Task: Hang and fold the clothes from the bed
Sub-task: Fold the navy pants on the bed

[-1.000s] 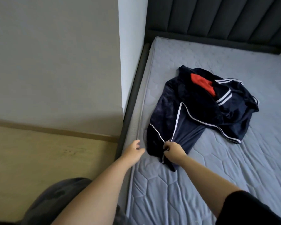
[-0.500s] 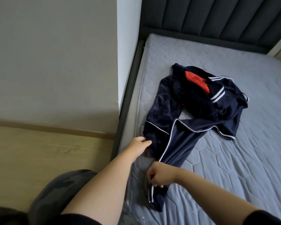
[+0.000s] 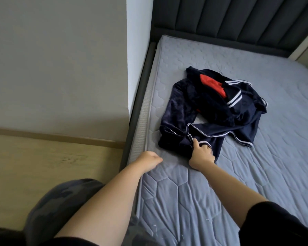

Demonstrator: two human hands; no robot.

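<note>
Head view: looked down on a bed (image 3: 256, 183) with a bare grey quilted mattress, filling the right side. Saw a grey wall (image 3: 60, 59) on the left, a dark padded headboard (image 3: 238, 18) along the bed's far end, and a strip of pale wood floor (image 3: 43, 157) below the wall. Found the navy clothes (image 3: 178, 110) lying crumpled on the mattress, toward its left side (white piping along the hems, white stripes on one part). Made out a camouflage-patterned trouser leg (image 3: 60, 201) at the bottom left, beside the bed frame, and a black sleeve (image 3: 274, 224) at the bottom right. Saw the right hand (image 3: 201, 156) at the near end of the navy clothes, its fingers (image 3: 205, 148) curled into the fabric and the thumb pressed by the white-piped edge, gripping it. Saw the left hand (image 3: 148, 158) near it, over the mattress by the left edge, apart from the cloth, fingers loosely curled and holding nothing. Spotted a red piece (image 3: 212, 84) showing among the folds at the far end of the heap.
</note>
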